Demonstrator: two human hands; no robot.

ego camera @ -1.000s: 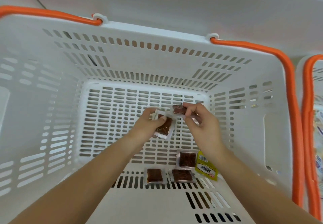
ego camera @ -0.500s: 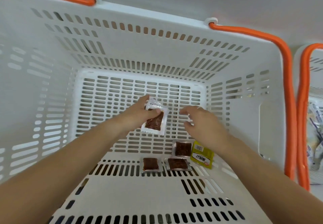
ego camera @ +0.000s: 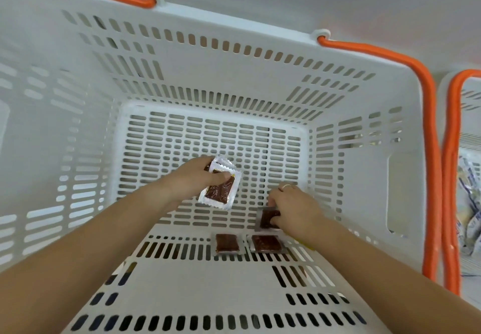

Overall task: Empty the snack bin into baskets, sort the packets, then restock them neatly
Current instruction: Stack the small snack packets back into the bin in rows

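Left hand (ego camera: 194,177) pinching brown packets (ego camera: 220,190), right hand (ego camera: 294,210) gripping floor packet (ego camera: 266,219) in basket (ego camera: 234,65)

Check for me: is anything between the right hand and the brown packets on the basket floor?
Nothing visible. The right hand already has its fingers on one brown packet. The two other packets lie uncovered just nearer the camera. The left hand holds its own stack off to the side.

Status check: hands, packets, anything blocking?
Left hand holds packets. Right hand pinching packet on basket floor. Two packets loose. Nothing blocking.
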